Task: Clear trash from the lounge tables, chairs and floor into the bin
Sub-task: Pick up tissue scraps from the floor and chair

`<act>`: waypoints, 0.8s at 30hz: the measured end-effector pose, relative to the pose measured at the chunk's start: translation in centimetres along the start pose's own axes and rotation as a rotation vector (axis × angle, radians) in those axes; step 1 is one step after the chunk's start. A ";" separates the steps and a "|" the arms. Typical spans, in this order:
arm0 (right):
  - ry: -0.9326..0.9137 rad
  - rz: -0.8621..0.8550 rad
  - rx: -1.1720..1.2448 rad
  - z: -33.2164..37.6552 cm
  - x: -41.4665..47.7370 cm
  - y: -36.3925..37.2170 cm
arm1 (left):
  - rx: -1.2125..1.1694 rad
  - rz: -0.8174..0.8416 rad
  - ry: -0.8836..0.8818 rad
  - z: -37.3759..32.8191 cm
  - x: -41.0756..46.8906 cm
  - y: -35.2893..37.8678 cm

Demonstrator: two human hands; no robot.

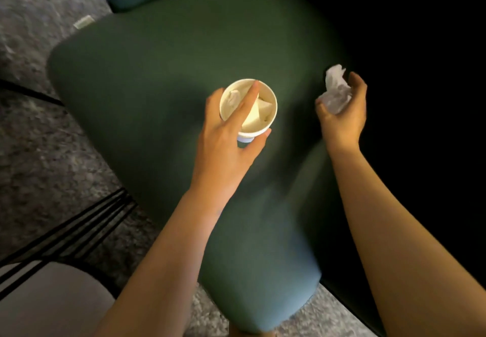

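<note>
A white paper cup (263, 94) with crumpled paper inside is held over the green chair seat (157, 73). My left hand (226, 142) grips the cup, its thumb under the side and its index finger laid across the rim. To the right, my right hand (342, 110) holds a crumpled white tissue (335, 92) in curled fingers, above the seat's right edge.
A small pale wrapper (84, 22) lies on the grey carpet (39, 131) by the chair's far left corner. Black chair legs (79, 221) and a grey seat (52, 305) are at lower left. The right side is dark.
</note>
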State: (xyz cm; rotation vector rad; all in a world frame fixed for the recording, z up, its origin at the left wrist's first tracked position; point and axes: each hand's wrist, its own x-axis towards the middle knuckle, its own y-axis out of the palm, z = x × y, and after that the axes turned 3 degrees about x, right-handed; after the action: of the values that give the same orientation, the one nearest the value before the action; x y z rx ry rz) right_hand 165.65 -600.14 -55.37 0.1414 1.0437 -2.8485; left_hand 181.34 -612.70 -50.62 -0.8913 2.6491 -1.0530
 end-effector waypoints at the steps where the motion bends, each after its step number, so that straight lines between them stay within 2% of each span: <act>1: 0.022 -0.004 -0.023 -0.5 0.5 0.3 | 0.000 0.006 -0.005 0.2 0.0 0.6; 6: 0.096 -0.043 -0.111 -2.1 1.8 2.0 | -0.041 -0.001 -0.026 1.0 -0.5 2.3; 11: 0.004 -0.016 -0.088 -1.6 -0.1 2.6 | -0.046 0.003 -0.047 1.8 -1.6 1.5; 16: -0.104 0.126 0.148 4.5 -6.1 2.5 | 0.032 -0.037 -0.106 1.8 -2.4 -2.1; 19: -0.277 0.190 0.313 9.9 -9.8 1.7 | 0.076 -0.072 -0.127 1.7 -2.9 -5.4; 24: -0.495 0.410 0.375 16.8 -15.8 2.7 | 0.089 -0.145 -0.183 1.6 -4.3 -11.8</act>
State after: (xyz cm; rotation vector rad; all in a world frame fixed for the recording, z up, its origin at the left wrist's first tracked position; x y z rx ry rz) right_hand 180.77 -612.03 -42.35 -0.2764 0.3326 -2.4724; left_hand 190.93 -617.92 -44.20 -1.1177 2.4004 -1.0552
